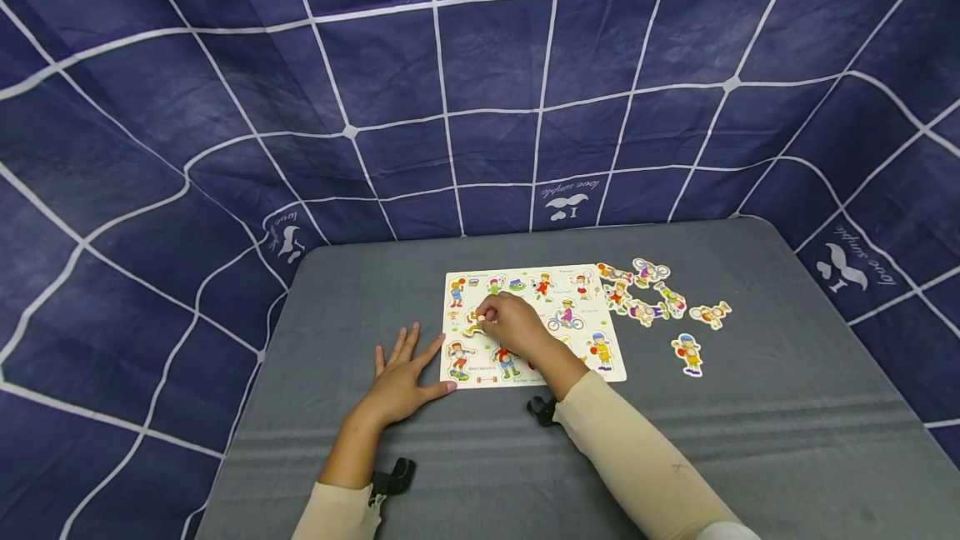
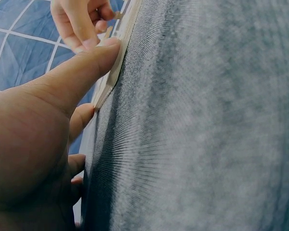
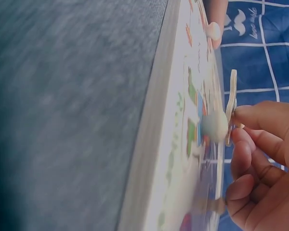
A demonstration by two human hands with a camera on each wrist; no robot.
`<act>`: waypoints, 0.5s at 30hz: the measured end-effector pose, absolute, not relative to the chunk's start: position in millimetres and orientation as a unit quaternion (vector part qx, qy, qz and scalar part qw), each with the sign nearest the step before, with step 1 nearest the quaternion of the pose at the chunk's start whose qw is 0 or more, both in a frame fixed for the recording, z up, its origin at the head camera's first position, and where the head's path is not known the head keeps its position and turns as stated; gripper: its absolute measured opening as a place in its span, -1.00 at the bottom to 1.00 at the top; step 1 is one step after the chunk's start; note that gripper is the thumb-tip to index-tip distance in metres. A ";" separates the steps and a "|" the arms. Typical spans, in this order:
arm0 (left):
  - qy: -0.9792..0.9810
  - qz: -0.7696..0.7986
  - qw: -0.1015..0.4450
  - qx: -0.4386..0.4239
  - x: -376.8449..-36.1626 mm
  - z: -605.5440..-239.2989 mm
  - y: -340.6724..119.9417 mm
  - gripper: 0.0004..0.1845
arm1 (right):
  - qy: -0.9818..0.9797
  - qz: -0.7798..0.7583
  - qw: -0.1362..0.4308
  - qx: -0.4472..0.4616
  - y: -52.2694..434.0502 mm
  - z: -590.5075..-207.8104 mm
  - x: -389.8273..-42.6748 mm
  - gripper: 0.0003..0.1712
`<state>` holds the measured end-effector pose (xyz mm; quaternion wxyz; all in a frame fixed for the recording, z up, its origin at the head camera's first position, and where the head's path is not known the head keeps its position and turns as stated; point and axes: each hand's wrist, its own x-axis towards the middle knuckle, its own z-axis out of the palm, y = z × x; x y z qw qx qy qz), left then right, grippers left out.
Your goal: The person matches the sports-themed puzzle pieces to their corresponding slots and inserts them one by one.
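Observation:
A white wooden puzzle board (image 1: 536,280) with sports figures lies flat on the grey table. My left hand (image 1: 399,387) rests beside its left edge with fingers spread, and the thumb touches the board's rim (image 2: 113,77) in the left wrist view. Over the left middle part of the board, my right hand (image 1: 513,325) pinches a flat puzzle piece (image 3: 231,91) between thumb and fingertips. In the right wrist view that piece is tilted on edge, held apart from the board surface. Round knobs (image 3: 215,126) stand up from pieces seated in the board.
To the right of the board lies a cluster of loose puzzle pieces (image 1: 645,312). One piece with a blue cap (image 1: 688,355) lies nearer to me. The grey table (image 1: 750,457) meets a dark blue gridded cloth (image 1: 495,148) at its back and sides.

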<state>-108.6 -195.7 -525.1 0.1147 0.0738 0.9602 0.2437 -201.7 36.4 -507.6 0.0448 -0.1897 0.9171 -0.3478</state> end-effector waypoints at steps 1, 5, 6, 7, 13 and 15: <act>0.960 0.243 0.115 0.074 -108.8 -525.2 -195.9 -0.06 | 0.918 -0.345 0.047 -0.190 34.6 -507.7 -202.6 -0.93; 0.960 0.245 0.116 0.075 -109.2 -524.7 -196.3 -0.06 | 0.922 -0.333 0.048 -0.194 28.9 -508.7 -205.3 -0.94; 0.960 0.244 0.117 0.076 -109.2 -524.5 -196.2 -0.06 | 0.923 -0.331 0.049 -0.193 28.0 -508.8 -205.5 -0.94; 0.960 0.245 0.117 0.076 -109.2 -524.2 -196.1 -0.06 | 0.924 -0.328 0.049 -0.192 27.2 -509.0 -205.6 -0.95; 0.959 0.246 0.116 0.078 -109.1 -523.5 -195.8 -0.07 | 0.929 -0.315 0.058 -0.186 25.5 -509.1 -204.9 -0.95; 0.959 0.246 0.114 0.078 -108.9 -523.7 -195.9 -0.07 | 0.929 -0.313 0.059 -0.187 25.4 -509.1 -204.7 -0.96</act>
